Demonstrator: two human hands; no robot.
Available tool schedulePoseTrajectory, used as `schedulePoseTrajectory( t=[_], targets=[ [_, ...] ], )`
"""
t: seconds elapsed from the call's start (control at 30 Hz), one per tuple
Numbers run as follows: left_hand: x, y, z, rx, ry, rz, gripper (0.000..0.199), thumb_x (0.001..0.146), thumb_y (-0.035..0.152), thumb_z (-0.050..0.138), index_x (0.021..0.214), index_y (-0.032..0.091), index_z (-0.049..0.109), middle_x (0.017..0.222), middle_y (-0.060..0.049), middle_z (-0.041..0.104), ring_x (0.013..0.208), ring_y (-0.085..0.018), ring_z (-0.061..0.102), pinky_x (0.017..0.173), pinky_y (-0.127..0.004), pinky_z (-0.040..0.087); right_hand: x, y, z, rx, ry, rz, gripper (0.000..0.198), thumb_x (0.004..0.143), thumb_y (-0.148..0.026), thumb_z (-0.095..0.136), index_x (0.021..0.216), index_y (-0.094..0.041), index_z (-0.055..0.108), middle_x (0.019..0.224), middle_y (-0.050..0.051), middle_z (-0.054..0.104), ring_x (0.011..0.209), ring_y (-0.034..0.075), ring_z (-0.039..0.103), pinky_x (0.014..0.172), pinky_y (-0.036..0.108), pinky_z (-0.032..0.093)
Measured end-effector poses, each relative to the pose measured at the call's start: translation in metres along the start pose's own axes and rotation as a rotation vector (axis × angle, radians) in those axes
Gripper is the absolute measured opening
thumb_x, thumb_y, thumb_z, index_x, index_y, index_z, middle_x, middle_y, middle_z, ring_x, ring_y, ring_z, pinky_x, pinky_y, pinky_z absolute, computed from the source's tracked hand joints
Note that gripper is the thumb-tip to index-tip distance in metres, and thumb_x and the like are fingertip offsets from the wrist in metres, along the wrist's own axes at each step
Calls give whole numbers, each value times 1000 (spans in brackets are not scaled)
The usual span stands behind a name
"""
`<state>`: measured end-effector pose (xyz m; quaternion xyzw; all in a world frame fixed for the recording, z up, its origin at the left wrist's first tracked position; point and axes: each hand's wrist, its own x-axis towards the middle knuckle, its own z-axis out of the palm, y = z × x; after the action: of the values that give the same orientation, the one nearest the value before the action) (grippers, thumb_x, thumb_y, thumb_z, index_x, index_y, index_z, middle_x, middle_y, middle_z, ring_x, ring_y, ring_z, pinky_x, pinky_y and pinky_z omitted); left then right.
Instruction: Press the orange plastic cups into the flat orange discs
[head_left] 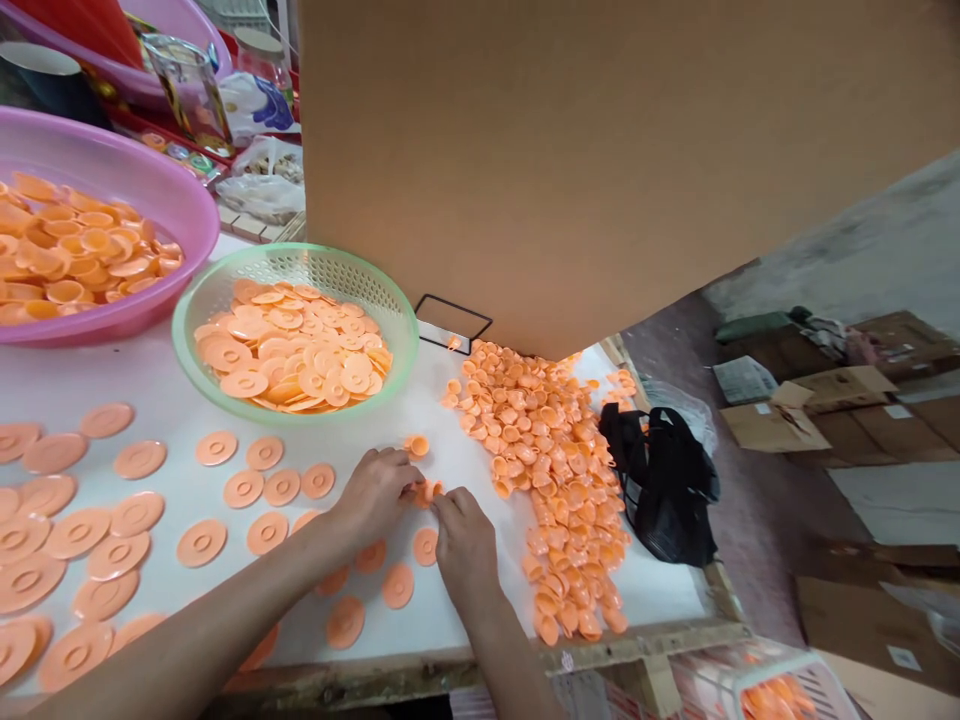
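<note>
Over the white tabletop my left hand is closed, its fingertips pinching at a small orange plastic toy cup. My right hand meets it from the other side, thumb and fingers pressed together on the same little piece. Fingers partly cover what they hold. Just beyond them another orange cup rests on the table. Around and below my hands lie loose flat orange toy saucers, such as one saucer near my right wrist. To the right spreads a big heap of orange toy cups.
A green colander of saucers and a pink basin of orange pieces stand at the left. A tall cardboard box blocks the back. A black bag sits by the right edge; a white crate stands below.
</note>
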<state>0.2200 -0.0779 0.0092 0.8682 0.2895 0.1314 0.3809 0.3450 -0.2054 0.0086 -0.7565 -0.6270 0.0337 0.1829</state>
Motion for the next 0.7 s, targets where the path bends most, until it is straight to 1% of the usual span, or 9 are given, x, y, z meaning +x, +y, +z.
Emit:
schedulePoseTrajectory(
  t=[0.1,0.17,0.27,0.4,0.47,0.57,0.63,0.7],
  targets=[
    [0,1,-3,-9,-15,-30,22,80,9,52,79,21,72,78,-4,69,87,-21,58,82,-34,38,5,-7,2,-83,-21,-98,30,79,5,41,83,-18,60,75,3,53,69,17,49,58,28,37],
    [1,3,-6,-60,-38,-80,25,80,8,51,82,20,72,79,-4,70,87,-20,59,82,-33,39,9,-11,3,-120,-6,-148,30,76,6,41,82,-18,58,75,3,54,69,18,48,57,29,36],
    [5,6,-10,-141,-50,-152,24,82,12,50,85,21,72,80,-3,71,80,-17,62,74,-28,41,14,-12,4,-154,40,-204,28,79,5,42,81,-17,58,74,3,54,69,18,47,56,29,36],
    [11,14,-7,-148,-32,-228,16,79,18,55,74,21,70,72,1,70,68,-14,61,62,-23,38,15,-10,4,-193,91,-274,26,84,3,42,80,-16,59,73,4,55,67,18,46,55,30,37],
    [11,16,-3,-133,-21,-270,15,78,18,55,70,21,68,71,0,69,67,-14,60,60,-23,35,13,-11,6,-230,114,-293,26,87,2,42,80,-15,60,72,4,55,66,18,46,54,30,37],
    [7,15,1,-112,-20,-296,18,83,23,54,70,21,67,73,0,69,68,-13,59,61,-24,34,10,-16,13,-308,150,-305,25,91,-1,42,84,-14,62,69,5,54,65,18,46,55,32,37],
    [7,14,0,-108,-26,-304,19,83,27,55,70,21,67,73,0,69,69,-14,59,62,-24,33,11,-21,17,-363,159,-286,26,92,-2,41,90,-13,64,70,5,54,67,19,46,56,33,38],
    [10,13,-2,-106,-20,-320,18,82,28,55,71,22,68,75,0,70,71,-15,59,62,-25,33,15,-24,20,-393,138,-260,28,91,-1,39,95,-12,65,72,6,56,68,20,48,56,33,39]
  ],
)
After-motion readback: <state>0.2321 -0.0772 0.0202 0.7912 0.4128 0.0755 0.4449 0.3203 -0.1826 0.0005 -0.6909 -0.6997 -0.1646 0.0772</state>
